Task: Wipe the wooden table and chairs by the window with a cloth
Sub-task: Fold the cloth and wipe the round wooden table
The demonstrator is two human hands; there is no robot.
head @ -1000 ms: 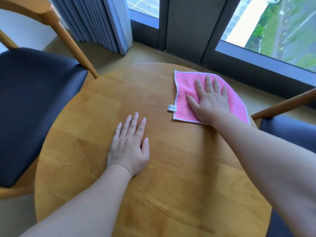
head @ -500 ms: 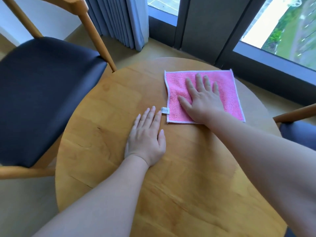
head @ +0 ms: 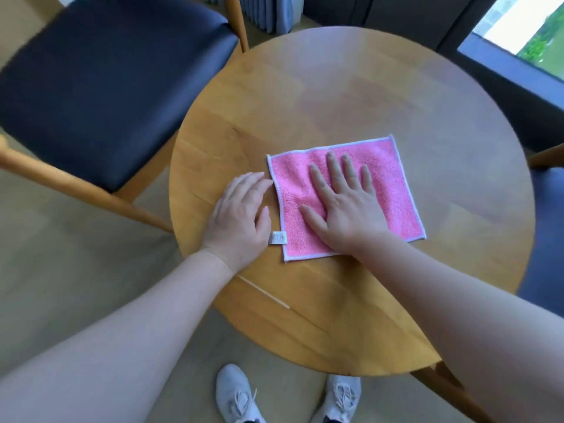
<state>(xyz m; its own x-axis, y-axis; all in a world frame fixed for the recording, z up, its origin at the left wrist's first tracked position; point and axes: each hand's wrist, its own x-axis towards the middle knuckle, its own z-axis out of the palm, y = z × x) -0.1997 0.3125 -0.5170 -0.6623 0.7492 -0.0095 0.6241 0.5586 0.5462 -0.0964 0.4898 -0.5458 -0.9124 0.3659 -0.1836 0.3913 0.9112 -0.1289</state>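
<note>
Table [head: 351,96] far half bare; cloth [head: 393,190] mid-table.

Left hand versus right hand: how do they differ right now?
The right hand lies flat on the pink cloth, fingers spread; the left hand rests on the bare table beside the cloth's edge, fingers together and slightly bent. Neither hand grips anything.

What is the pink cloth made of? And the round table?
The pink cloth looks like fluffy terry or microfibre: nubbly pile, pale stitched edging. The round table looks like wood with a smooth, slightly glossy finish: grain lines and plank seams show; solid or veneer, I can't tell.
</note>
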